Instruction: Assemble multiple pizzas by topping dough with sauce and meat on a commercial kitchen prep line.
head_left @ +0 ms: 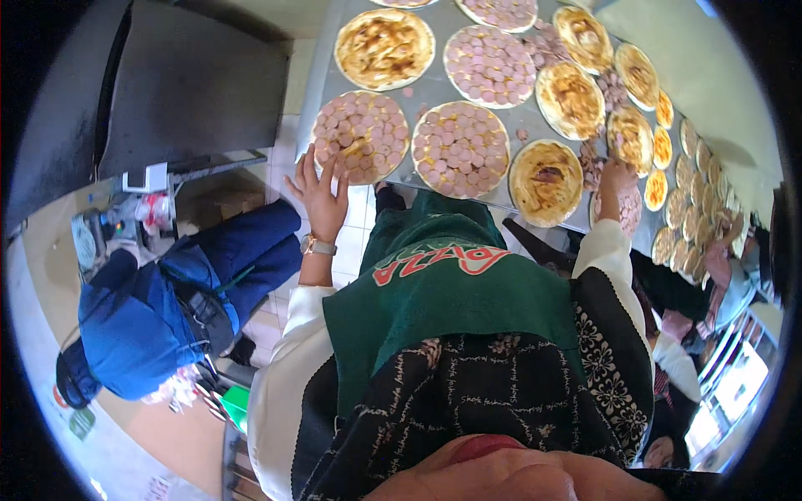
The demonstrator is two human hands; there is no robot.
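Green apron filled the nearest view. At eleven o'clock the left hand lay spread, fingers touching a sausage-topped pizza on the metal desk. At one o'clock the right hand reached among loose sausage slices — its grip could not be told — beside a plain sauced pizza.

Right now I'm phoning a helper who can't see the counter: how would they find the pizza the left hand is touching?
Start at the long metal table covered in round pizza bases. Go to its near edge, to the corner by the dark oven, where the left hand with a wristwatch rests. That pizza is only partly covered in pink sausage slices, with bare sauce showing near the fingers, unlike the fully covered pizza beside it.
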